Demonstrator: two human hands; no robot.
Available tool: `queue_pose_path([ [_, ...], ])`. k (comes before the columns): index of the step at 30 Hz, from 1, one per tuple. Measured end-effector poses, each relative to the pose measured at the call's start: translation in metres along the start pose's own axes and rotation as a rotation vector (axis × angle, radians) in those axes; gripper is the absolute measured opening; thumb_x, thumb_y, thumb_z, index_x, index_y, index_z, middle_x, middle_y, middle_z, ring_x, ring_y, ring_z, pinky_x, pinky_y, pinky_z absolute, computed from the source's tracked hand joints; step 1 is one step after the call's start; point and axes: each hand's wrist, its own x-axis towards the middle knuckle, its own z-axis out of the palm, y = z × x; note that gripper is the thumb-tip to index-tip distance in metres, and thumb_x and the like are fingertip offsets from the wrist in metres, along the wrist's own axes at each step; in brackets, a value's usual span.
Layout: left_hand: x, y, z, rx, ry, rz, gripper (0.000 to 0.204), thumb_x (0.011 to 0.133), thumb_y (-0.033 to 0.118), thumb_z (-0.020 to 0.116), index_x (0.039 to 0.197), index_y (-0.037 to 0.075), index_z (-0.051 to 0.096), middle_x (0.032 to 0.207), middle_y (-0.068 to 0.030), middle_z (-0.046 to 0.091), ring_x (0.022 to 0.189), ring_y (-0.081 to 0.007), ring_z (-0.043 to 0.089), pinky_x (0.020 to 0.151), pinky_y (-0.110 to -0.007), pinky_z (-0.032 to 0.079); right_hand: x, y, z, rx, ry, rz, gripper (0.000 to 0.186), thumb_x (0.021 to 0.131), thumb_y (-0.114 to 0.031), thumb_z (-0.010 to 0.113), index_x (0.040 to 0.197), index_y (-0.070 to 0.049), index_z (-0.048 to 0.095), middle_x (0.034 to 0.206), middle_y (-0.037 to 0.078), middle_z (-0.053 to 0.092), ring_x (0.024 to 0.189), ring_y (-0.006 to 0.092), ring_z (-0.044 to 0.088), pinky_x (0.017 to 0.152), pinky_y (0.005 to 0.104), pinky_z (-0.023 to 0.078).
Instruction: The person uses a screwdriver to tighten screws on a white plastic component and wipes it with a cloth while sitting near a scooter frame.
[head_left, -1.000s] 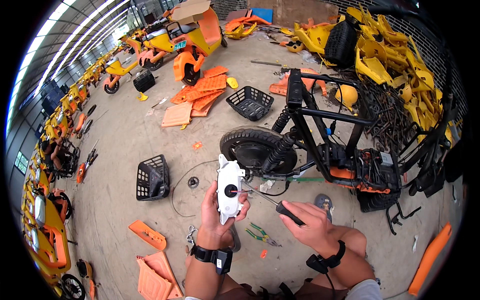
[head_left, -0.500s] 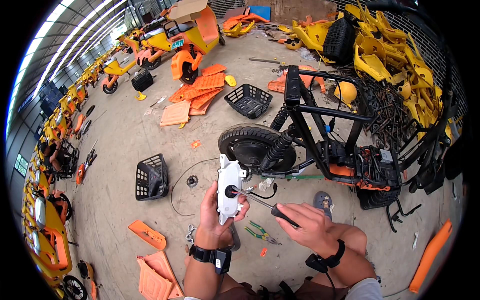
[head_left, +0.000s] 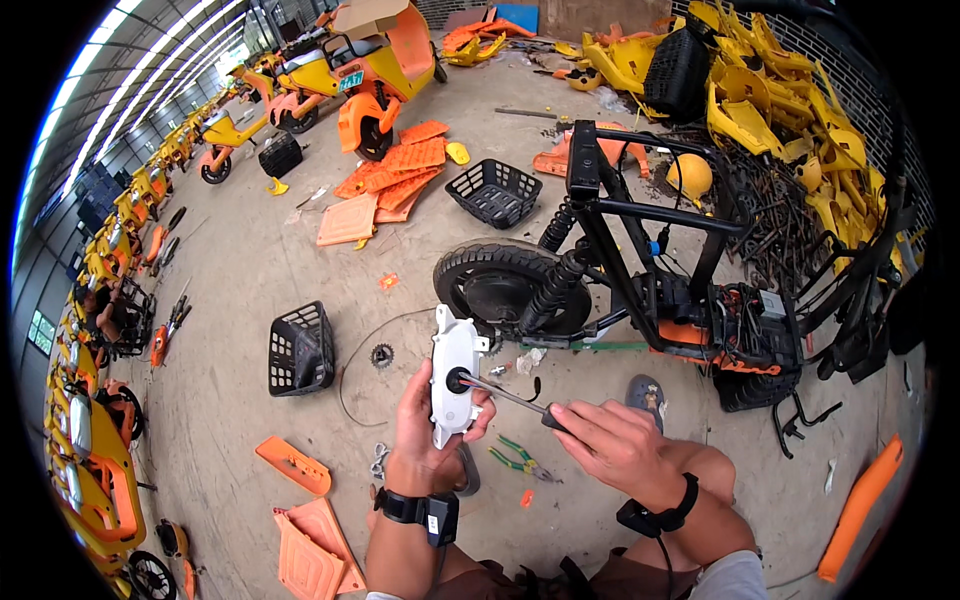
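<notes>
A white plastic lamp-like housing point(head_left: 457, 410) is gripped in my left hand point(head_left: 416, 425), thumb on its left edge and fingertips coming round the right. Near its middle is a round black grommet point(head_left: 459, 380), where a dark cable seems to come out. My right hand point(head_left: 612, 440) is closed round the dark handle of a screwdriver point(head_left: 515, 398). Its metal shaft slants up to the left, and the tip meets the grommet; whether it goes inside I cannot tell. Below, on the floor, lie green-handled pliers point(head_left: 521, 457).
A stripped black scooter frame point(head_left: 640, 210) with a rear wheel point(head_left: 512, 290) stands ahead to the right. Black baskets point(head_left: 302, 350), orange panels point(head_left: 312, 548) and a sprocket point(head_left: 382, 356) lie about the floor. Yellow body parts point(head_left: 745, 100) are heaped at far right. Another person point(head_left: 105, 312) sits at far left.
The housing and screwdriver stay almost in place, with the tip still at the grommet. The dark cable end beside the housing has swung down. The whole view has shifted slightly.
</notes>
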Motion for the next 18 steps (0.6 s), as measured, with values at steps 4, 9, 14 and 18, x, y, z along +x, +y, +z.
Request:
queue_pose_path([
  [4, -0.002, 0.000, -0.001, 0.031, 0.009, 0.012, 0.051, 0.099, 0.050, 0.033, 0.118, 0.007, 0.053, 0.083, -0.0173, 0.058, 0.065, -0.0308, 0.054, 0.045, -0.031, 0.036, -0.002, -0.001, -0.001, -0.027, -0.026, -0.030, 0.039, 0.071, -0.009, 0.076, 0.109, -0.008, 0.070, 0.095, -0.001, 0.065, 0.062, 0.0135, 0.052, 0.052, 0.0252, 0.044],
  [9, -0.004, -0.002, -0.001, 0.020, 0.044, -0.020, 0.051, 0.099, 0.050, 0.033, 0.118, 0.006, 0.052, 0.083, -0.0174, 0.056, 0.064, -0.0302, 0.053, 0.045, -0.031, 0.035, -0.005, -0.001, -0.003, -0.057, -0.058, -0.051, 0.042, 0.070, -0.007, 0.076, 0.111, -0.007, 0.069, 0.094, 0.000, 0.064, 0.061, 0.0135, 0.052, 0.051, 0.0256, 0.043],
  [14, -0.002, -0.003, -0.003, 0.037, 0.053, -0.040, 0.050, 0.100, 0.049, 0.032, 0.116, 0.007, 0.053, 0.082, -0.0174, 0.056, 0.065, -0.0299, 0.053, 0.044, -0.031, 0.035, -0.008, -0.004, -0.007, -0.141, -0.082, -0.099, 0.047, 0.070, -0.009, 0.075, 0.116, -0.007, 0.066, 0.095, 0.000, 0.061, 0.061, 0.0127, 0.049, 0.050, 0.0247, 0.041],
  [18, 0.000, -0.005, -0.010, 0.039, 0.080, -0.068, 0.051, 0.099, 0.051, 0.032, 0.112, 0.007, 0.054, 0.082, -0.0162, 0.056, 0.066, -0.0296, 0.054, 0.044, -0.031, 0.037, -0.009, -0.008, -0.011, -0.180, -0.104, -0.087, 0.045, 0.071, -0.011, 0.075, 0.115, -0.008, 0.066, 0.095, 0.000, 0.062, 0.061, 0.0130, 0.051, 0.049, 0.0249, 0.042],
])
